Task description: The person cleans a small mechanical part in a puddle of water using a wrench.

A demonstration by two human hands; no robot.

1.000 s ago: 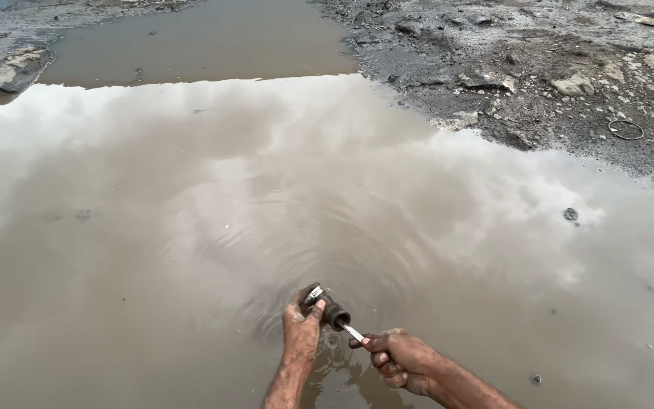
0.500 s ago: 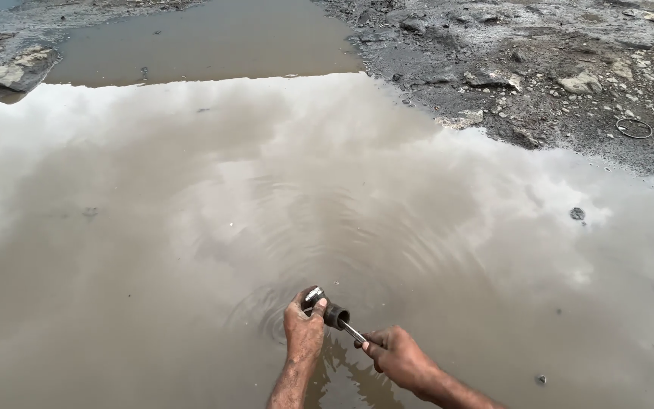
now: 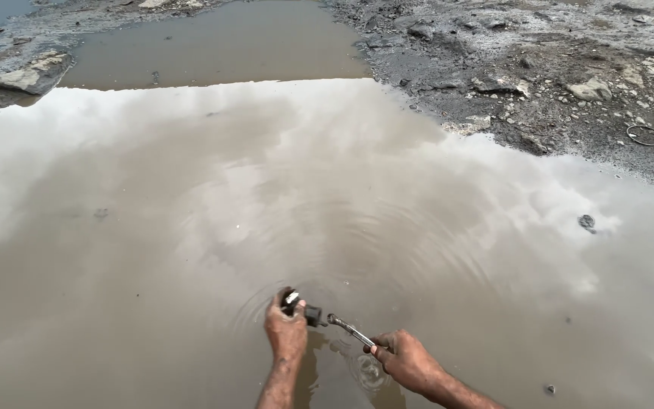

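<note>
Down at the near edge of the puddle, a small dark metal part point(image 3: 304, 309) sits just above the muddy water, gripped from above by the left hand point(image 3: 287, 332), fingers curled tight round it. A light-coloured face shows at its far-left end. Plugged into its right side is a slim metal wrench point(image 3: 350, 329), shiny, angling down and right to the right hand point(image 3: 406, 361), which closes round the handle end. Both hands are wet and muddy.

The part looks like solid metal: stiff, dense for its size, and surely slick with that brown water on it. The sound hold seems to be the one shown, a full wrap round the body, with the wrench taken at its far end for leverage. A loose pinch would likely slip.

Rings spread out over the puddle point(image 3: 191, 227) from where the hands work, and a small swirl shows just under the right hand. The water mirrors a cloudy sky. On the far right, dark gravelly ground point(image 3: 554, 68) rises from the bank, with a pale stone point(image 3: 590, 90) and a thin wire ring point(image 3: 645, 135) lying on it. A small dark lump point(image 3: 587, 222) pokes from the water on the right. Far left, a flat rock point(image 3: 28, 76) sits at the edge.
</note>
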